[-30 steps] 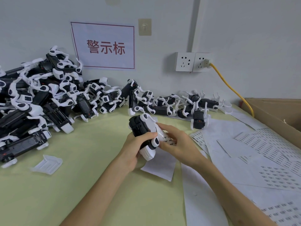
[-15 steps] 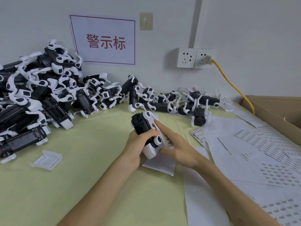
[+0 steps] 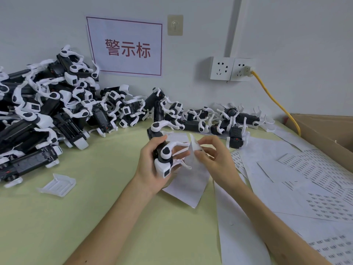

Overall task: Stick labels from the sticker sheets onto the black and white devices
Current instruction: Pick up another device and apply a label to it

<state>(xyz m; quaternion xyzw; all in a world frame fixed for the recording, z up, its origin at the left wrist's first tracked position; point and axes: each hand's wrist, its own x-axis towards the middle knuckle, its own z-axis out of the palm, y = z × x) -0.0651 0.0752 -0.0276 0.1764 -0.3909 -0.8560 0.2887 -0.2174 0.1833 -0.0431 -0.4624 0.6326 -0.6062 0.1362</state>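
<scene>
The left hand grips one black and white device over the table. The right hand pinches a sticker sheet just beside it. The big pile of devices likely waits for labels.

devices left — sticker sheets right

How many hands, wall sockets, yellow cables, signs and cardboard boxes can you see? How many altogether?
Hands: 2, the left hand holding a device, the right hand pinching a sticker sheet
Wall sockets: 2
Yellow cable: 1
Sign: 1
Cardboard box: 1
Total: 7
</scene>
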